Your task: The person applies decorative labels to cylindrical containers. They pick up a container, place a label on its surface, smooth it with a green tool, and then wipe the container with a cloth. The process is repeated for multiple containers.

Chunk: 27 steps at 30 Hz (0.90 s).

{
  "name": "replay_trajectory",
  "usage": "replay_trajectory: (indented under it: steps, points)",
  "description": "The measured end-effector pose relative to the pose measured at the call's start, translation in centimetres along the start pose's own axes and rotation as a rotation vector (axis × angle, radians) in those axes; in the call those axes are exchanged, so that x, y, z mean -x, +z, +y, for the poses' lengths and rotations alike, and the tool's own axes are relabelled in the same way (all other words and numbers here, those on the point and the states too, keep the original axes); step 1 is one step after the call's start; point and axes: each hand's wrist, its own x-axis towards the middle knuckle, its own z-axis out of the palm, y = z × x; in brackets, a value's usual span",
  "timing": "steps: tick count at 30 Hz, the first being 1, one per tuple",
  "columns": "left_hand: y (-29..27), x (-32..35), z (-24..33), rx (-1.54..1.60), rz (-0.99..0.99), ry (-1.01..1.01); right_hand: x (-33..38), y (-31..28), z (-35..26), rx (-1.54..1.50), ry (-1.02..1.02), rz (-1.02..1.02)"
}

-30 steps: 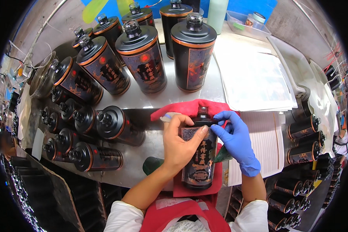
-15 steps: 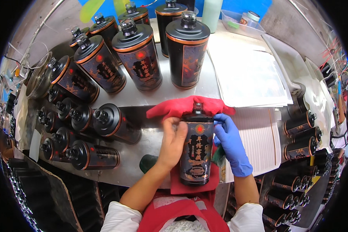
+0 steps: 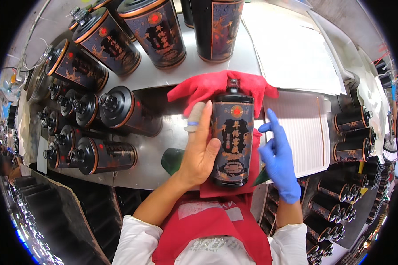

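Label first: the bottle in work, a black bottle [image 3: 233, 141], carries a dark blue-grey label [image 3: 235, 154] with one vertical run of big copper characters on a black blotch. Small characters run beside it. One red round seal sits on top, and copper ornament sits low down. Text faces me, upright in frame. Some white print shows on the red apron [image 3: 208, 225], partly cut by folds.

Bottle itself: satin black shoulders, dark neck pointing up the frame, base toward the apron. It sits just right of frame centre, on a red cloth [image 3: 199, 86] that shows above the neck and below the base.

Grip: bare left hand [image 3: 197, 152] lies along the bottle's left side, thumb on the label edge, pale cover with a blue band on one finger. Touching, but I can't tell if it's clamped or just bracing. Blue-gloved right hand [image 3: 278, 154] is just beside the right side, fingers loosely spread, holding nothing.

Counts: 4 standing bottles [image 3: 154, 37] in the front row, upper left to top centre. 3 of those show a red seal; the fourth shows a side panel. More behind, too hidden to count. At least 8 in the left cluster [image 3: 128, 110]. 3 lying bottles [image 3: 351, 150] at right. 1 striped sheet [image 3: 294, 137] right of the cloth.
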Motion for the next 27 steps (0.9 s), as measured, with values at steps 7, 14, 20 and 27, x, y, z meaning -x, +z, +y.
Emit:
replay_trajectory:
  steps: [7, 14, 20, 27]
  points:
    - [-0.3, 1.0, -1.5, 0.018, -0.182, 0.063, 1.9, 0.1, 2.3, 0.077, -0.018, -0.193]
    - [0.1, 0.8, -1.4, -0.039, -0.137, 0.123, 2.8, 1.6, 2.6, 0.187, -0.248, -0.183]
    - [0.1, 0.4, -2.2, 0.048, -0.132, 0.125, 3.8, 1.1, 1.7, 0.26, -0.196, -0.278]
    - [0.2, 1.1, 1.6, 0.093, -0.092, 0.105, 3.2, -0.9, 1.8, 0.034, -0.078, -0.138]
